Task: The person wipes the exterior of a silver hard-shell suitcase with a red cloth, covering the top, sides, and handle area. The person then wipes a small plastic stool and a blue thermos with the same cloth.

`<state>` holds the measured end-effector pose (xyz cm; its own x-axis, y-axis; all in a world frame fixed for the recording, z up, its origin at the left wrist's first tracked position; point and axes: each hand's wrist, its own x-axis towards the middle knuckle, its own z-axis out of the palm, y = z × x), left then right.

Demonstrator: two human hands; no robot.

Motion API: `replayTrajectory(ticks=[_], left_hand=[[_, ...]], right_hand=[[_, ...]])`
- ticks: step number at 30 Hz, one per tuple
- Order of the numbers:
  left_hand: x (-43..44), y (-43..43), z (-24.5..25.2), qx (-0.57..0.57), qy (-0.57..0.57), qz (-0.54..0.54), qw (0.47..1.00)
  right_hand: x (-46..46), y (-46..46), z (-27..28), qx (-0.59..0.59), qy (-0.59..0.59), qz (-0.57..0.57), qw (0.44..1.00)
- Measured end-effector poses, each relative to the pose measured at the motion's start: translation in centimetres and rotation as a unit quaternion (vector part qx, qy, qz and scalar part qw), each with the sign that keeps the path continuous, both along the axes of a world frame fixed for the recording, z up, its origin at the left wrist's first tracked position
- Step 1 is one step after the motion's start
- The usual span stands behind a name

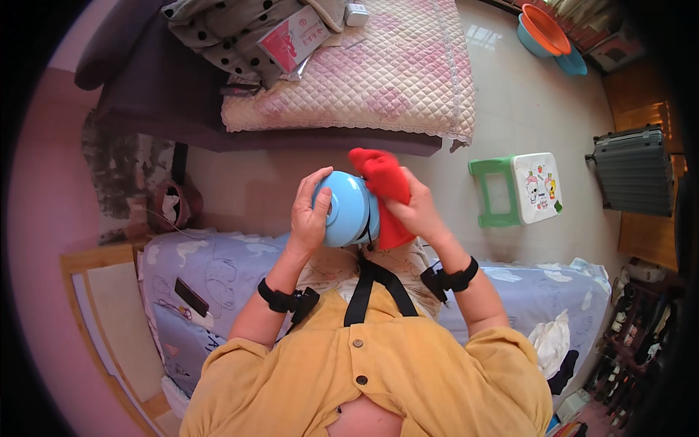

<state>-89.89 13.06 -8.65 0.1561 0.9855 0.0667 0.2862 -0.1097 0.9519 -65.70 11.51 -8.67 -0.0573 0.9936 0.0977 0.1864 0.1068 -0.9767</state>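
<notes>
Above my lap, my left hand grips a glossy light-blue rounded object, perhaps a small plastic appliance. Its raised ring faces left, by my thumb. A dark band or cord runs around its right part, and a short dark end hangs below. In my right hand is a bunched red cloth, pressed against or close to the object's right side. The cloth's upper end is slightly blurred. Part of the object's right end is hidden behind the cloth.
I sit on a bed with a blue patterned sheet; a phone lies on it. Ahead stands a dark sofa with a quilted cover and a box. Rightward are a green-and-white stool, basins and a folded grey item.
</notes>
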Motion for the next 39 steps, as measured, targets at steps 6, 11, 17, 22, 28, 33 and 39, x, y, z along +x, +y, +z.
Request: replayTrajectory(ticks=[6, 11, 17, 22, 28, 33, 39], left_hand=[[0.0, 0.4, -0.9, 0.019, -0.012, 0.024, 0.999], [0.9, 0.9, -1.6, -0.095, -0.177, 0.051, 0.978], [0.0, 0.7, -0.2, -0.157, -0.078, 0.081, 0.981], [0.4, 0.9, 0.0, -0.144, -0.111, 0.084, 0.98], [0.3, 0.7, 0.7, -0.265, -0.216, 0.045, 0.939], [-1.5, 0.5, 1.3, -0.358, -0.239, -0.023, 0.903], [-1.7, 0.3, 0.3, -0.368, -0.237, -0.056, 0.897]], right_hand=[[2.0, -1.3, 0.7, -0.091, 0.057, -0.019, 0.994], [-1.6, -1.9, 3.2, 0.164, -0.096, 0.058, 0.98], [-0.8, -1.9, -1.0, 0.034, 0.001, -0.026, 0.999], [1.7, -1.6, -2.0, -0.111, 0.107, -0.058, 0.986], [0.0, -2.0, 2.3, -0.038, 0.166, 0.013, 0.985], [-1.3, -1.0, 1.3, 0.053, 0.038, -0.003, 0.998], [1.6, -0.6, -4.0, -0.119, 0.156, -0.05, 0.979]])
